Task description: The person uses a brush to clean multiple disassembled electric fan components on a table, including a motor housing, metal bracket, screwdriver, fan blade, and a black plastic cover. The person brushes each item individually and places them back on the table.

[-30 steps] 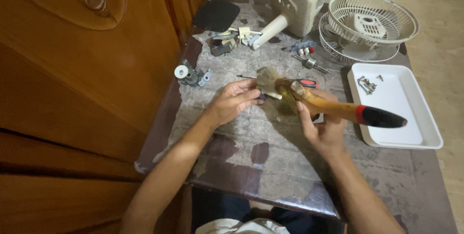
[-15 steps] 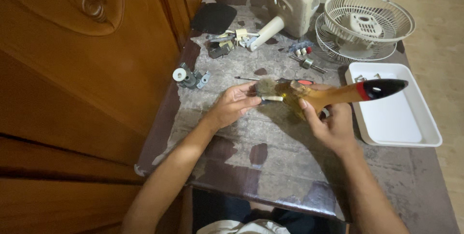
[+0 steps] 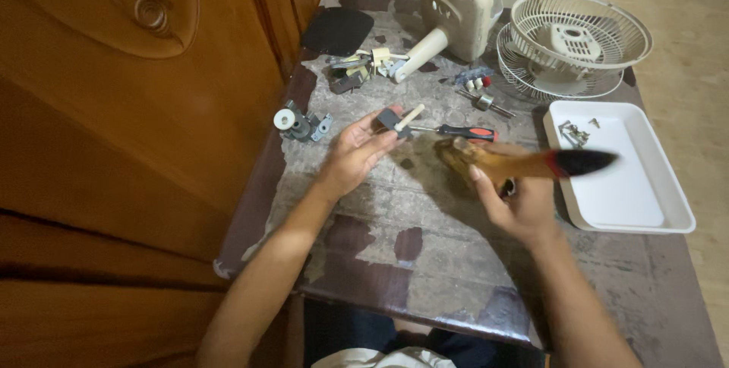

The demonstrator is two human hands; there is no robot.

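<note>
Holding a small grey part with a cream peg [image 3: 397, 120] in the left hand [image 3: 357, 151], centre of frame, just above the bench [image 3: 425, 262]. Fingers clamped on the grey body only, thumb on top, peg jutting up and right, palm turned upward, wrist cocked back. Right hand [image 3: 516, 201], right of centre, closed round the ferrule end of a wide paintbrush [image 3: 524, 163]; bristles pointing left toward the part but apart from it, red-and-black handle tip blurred over the white tray [image 3: 645, 220].

Risks, judged from this frame:
- Light pinch on a small part; a hard stroke of the brush could knock it loose among the loose parts on the bench.
- Handle tip swinging over the tray near the screws [image 3: 574, 133]; could flick them out.
- Screwdriver [image 3: 456, 132] lying just beyond the bristles, close enough to be swept and rolled.
- Fan guards [image 3: 577, 37] upper right, well apart, no concern.
</note>
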